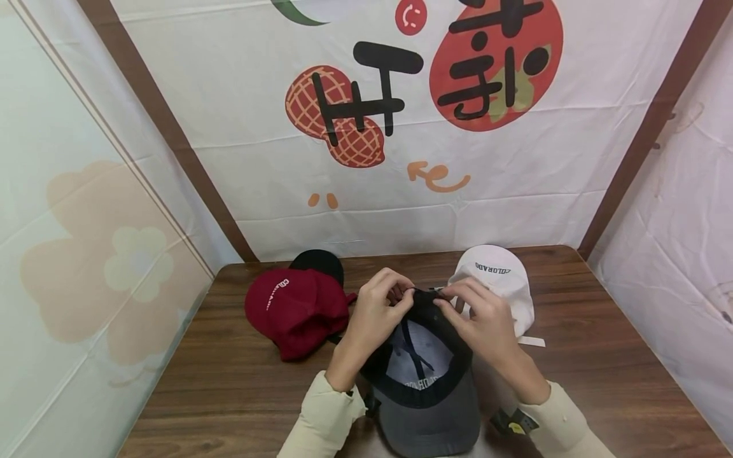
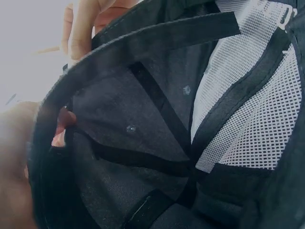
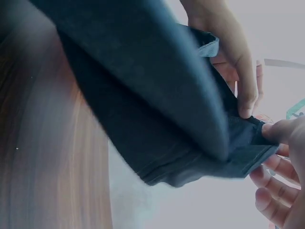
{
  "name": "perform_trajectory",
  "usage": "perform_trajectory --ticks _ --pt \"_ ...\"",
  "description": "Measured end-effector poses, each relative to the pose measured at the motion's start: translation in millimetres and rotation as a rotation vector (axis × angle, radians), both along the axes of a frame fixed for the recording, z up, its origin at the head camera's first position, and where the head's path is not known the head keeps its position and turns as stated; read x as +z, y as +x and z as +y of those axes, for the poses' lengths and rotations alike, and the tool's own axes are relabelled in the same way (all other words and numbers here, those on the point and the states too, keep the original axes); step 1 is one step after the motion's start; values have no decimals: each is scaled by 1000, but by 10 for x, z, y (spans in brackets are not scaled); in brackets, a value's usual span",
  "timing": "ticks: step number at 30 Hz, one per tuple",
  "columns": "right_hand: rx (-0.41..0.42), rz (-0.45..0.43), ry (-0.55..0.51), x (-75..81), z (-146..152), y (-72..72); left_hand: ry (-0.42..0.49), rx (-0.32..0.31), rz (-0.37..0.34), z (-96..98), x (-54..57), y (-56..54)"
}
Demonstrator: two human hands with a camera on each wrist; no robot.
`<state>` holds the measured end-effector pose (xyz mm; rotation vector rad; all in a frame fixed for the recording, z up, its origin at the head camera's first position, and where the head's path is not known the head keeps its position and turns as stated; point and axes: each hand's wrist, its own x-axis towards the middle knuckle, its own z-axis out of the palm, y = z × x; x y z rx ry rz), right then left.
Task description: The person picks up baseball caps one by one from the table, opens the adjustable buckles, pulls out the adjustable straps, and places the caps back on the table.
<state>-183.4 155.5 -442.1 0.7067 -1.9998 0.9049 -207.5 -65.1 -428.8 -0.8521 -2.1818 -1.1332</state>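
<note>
A dark grey baseball cap [image 1: 431, 416] is held up over the front of the table, its brim down and its inside facing me. At the cap's back strap, my left hand [image 1: 378, 308] pinches one side while my right hand [image 1: 481, 315] pinches the other. In the left wrist view the cap's lining [image 2: 128, 109] shows dark seam tapes and pale mesh. The right wrist view shows thumb and fingers of both hands on the strap end, with the brim [image 3: 143, 71] across the foreground. Whether the strap is fastened cannot be told.
To the left lies a dark red cap [image 1: 294, 308] with a black brim [image 1: 321, 264] behind it. A white cap [image 1: 495, 280] stands behind my right hand, its white strap [image 1: 531, 341] sticking out. The wooden table [image 1: 618, 356] meets a printed cloth wall [image 1: 401, 222] at the back.
</note>
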Motion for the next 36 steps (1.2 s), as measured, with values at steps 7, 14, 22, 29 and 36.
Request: perform_trajectory --ticks 7,14,22,29,36 --pt "12 -5 39 -42 10 -6 43 33 -2 -24 8 -1" --pt "29 -24 80 -37 41 -60 112 59 -2 -61 60 -77" --pt "43 -38 140 -39 65 -105 176 127 34 -190 151 -166" --pt "26 -48 171 -110 55 -100 211 156 63 -314 160 -189" --pt "-29 -58 237 -187 46 -89 231 164 78 -397 141 -195"
